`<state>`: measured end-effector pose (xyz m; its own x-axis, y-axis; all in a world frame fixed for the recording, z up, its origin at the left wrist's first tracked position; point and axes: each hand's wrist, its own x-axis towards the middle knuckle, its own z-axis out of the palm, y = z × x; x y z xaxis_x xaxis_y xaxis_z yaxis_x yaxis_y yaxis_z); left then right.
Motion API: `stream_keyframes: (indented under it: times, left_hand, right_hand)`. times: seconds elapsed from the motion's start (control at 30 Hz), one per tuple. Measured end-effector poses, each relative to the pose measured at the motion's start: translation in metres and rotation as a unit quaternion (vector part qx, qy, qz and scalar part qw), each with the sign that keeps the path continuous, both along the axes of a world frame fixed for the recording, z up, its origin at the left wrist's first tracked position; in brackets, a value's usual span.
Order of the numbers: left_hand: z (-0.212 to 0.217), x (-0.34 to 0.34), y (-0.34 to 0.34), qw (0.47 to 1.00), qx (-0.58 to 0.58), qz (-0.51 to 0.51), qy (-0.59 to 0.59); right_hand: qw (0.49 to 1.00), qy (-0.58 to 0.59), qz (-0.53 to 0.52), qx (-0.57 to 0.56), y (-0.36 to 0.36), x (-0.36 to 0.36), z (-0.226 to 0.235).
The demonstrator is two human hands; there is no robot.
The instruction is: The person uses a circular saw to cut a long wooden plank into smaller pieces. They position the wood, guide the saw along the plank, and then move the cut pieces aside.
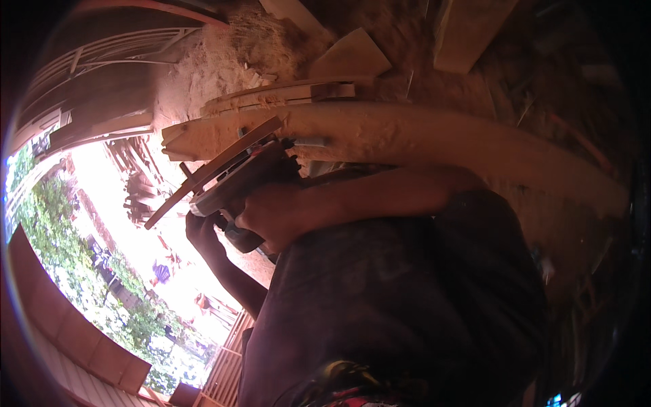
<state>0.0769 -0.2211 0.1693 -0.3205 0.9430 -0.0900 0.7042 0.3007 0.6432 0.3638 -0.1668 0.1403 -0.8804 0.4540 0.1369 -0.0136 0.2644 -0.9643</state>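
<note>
A hand-held power tool that looks like a circular saw (234, 178) is raised in front of my torso, left of the middle. It has a grey housing, and its long flat base plate (215, 165) slants away from me. My right hand (266, 218) is closed round its handle side, with the forearm reaching across from the right. At the tool's lower left end, my left hand (200, 229) grips it from beneath; its fingers show only in part against the glare. The blade cannot be made out.
Just beyond the tool lies a long thick wooden plank (407, 132), with shavings on it. Behind it are a sawdust heap (224, 61), a board offcut (352, 54) and another board (468, 34). Stacked wood pieces (139, 173) stand by the bright opening on the left, with greenery outside.
</note>
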Motion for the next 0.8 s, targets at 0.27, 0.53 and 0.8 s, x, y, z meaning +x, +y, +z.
stream_keyframes:
  times: [0.27,0.53,0.8]
  left_hand:
    - [-0.014,0.041,-0.037,0.989,-0.004,0.089,-0.118]
    - [-0.020,0.051,-0.052,0.990,-0.016,0.100,-0.098]
    - [-0.026,0.047,-0.060,0.988,-0.005,0.117,-0.098]
  right_hand:
    - [1.000,-0.028,-0.004,0.012,-0.029,0.040,-0.001]
    - [0.999,-0.034,0.007,-0.007,-0.034,0.061,0.004]
    - [1.000,-0.020,0.012,-0.008,-0.032,0.054,0.002]
